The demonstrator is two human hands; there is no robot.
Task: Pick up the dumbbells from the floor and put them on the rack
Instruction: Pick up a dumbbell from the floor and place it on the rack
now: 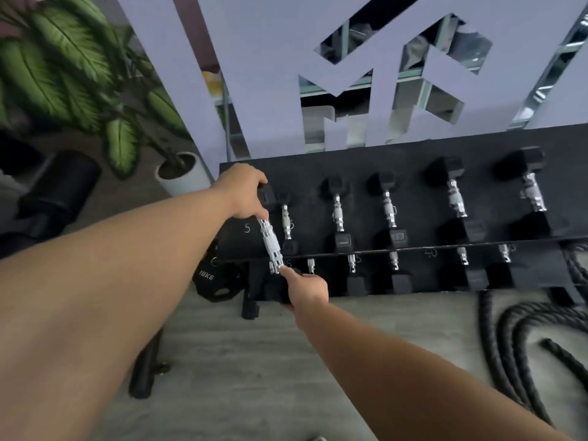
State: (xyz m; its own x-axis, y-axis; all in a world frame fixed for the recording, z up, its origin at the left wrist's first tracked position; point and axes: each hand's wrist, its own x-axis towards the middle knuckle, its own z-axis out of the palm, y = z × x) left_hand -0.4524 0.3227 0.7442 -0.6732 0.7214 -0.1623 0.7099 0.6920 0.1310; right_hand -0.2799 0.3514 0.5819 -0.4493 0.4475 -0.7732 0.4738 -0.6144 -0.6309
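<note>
Two bare forearms enter from the bottom edge, both cut off before the elbow, and reach to one dumbbell (270, 246) at the left end of the rack (413, 148). Motion blur softens the whole view, so fine finger detail is hard to read.

Nearest, the right hand (307, 289) closes around the dumbbell's near black head. That head is almost wholly hidden under the palm and merges with the dark lower tier behind it; only the forefinger shows plainly, laid out straight with its tip touching the near end of the chrome handle. The other fingers curl under and out of sight.

Between the hands the knurled chrome handle runs tilted, its near end lower and further right, crossing the front rail of the upper tier. Whether the dumbbell rests on the rack or hangs just above it cannot be told.

Further off, the left hand (245, 194) clamps over the far head, fingers folded down around it, thumb and fingertips meeting the top of the handle. A corner of the black head shows beside the knuckles.

Just right of it lies a smaller racked dumbbell (286, 221), then four larger ones along the upper tier. A chalked "5" sits left of the handle. On the lower tier only handle stubs and heads show; the rest is hidden beneath the shelf.
</note>
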